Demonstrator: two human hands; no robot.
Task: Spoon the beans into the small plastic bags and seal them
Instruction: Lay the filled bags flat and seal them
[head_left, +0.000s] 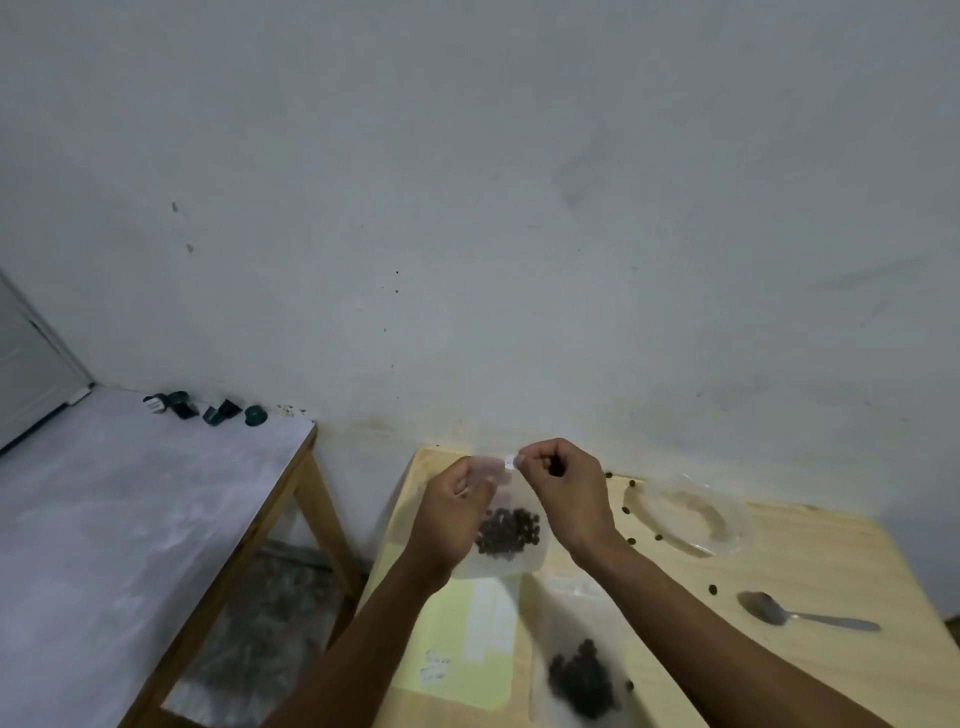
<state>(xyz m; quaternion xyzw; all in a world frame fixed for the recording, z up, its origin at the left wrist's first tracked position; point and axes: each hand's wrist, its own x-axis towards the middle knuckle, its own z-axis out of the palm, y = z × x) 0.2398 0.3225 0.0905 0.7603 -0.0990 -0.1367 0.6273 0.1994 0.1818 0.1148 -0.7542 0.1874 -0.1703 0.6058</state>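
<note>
A: Where does the small clear plastic bag of dark beans (501, 525) sit?

B: It is held up over the pale wooden counter (810, 582), toward the far edge by the wall. The left hand (457, 504) pinches the top strip at 1 end and the right hand (563, 486) pinches it at the other, so both are clamped on the mouth, with the beans sagging at the bottom.

A: How would it handle?

B: Likely light and limp. The film looks thin and slick, so the stiffer seal strip is the place to grip; held by the body, the beans would probably shift and tip the bag.

A: Anything else nearby?

B: A second clear bag of beans (584, 680) lies near the front edge, a metal spoon (795, 613) toward the right edge, a clear shallow plastic tray (691, 519) beyond it, and stray beans (712, 589) scattered around. A yellowish sheet of paper (457, 644) lies below the held bag.
</note>
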